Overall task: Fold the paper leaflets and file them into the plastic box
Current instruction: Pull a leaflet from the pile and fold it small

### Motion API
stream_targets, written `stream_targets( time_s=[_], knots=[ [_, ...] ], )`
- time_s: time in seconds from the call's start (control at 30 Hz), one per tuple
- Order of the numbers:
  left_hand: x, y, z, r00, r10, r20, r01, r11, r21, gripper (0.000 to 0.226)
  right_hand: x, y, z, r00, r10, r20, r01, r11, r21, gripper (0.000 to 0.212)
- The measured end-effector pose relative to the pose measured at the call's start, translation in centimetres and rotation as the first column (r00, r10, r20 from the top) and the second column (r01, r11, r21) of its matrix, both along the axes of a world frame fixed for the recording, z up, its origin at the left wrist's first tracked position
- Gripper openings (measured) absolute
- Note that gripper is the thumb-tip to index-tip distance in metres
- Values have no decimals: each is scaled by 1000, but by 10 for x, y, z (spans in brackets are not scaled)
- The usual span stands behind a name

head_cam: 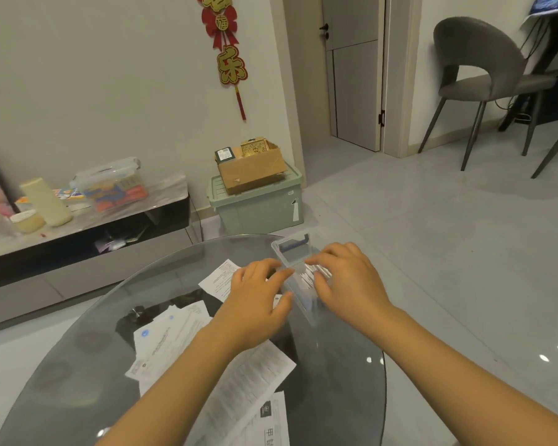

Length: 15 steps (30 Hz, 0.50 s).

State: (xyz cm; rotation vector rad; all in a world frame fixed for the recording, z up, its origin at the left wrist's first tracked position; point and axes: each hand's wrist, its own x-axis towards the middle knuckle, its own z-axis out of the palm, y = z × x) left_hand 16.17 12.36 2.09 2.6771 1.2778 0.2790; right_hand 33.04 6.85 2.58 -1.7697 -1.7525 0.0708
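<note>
A small clear plastic box (298, 278) is seen on the round grey glass tabletop (78, 365), flanked by the left hand (255, 304) and the right hand (348, 281). Printed white paper leaflets (171, 336) are scattered just beside the left forearm.

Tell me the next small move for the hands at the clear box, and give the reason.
Probably press the folded leaflets down flush inside the clear plastic box. The right hand has its fingers on them, the left hand rests at the box's near side, and loose leaflets still lie unfiled on the glass table.
</note>
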Motion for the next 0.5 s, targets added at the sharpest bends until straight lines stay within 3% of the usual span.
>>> stream_targets(
  time_s=[0.07,0.27,0.5],
  knots=[
    [-16,-6,-5,998,57,-33,-57,998,-15,47,-14,-3,-1,997,71,13,-71,997,13,32],
    [-46,-18,-22,967,220,-130,-236,964,-120,57,-48,-5,-8,976,208,65,-209,978,2,32],
    [-88,-40,-44,922,330,-201,-374,895,-244,66,-74,9,-21,907,397,140,-349,895,-278,35]
  ],
)
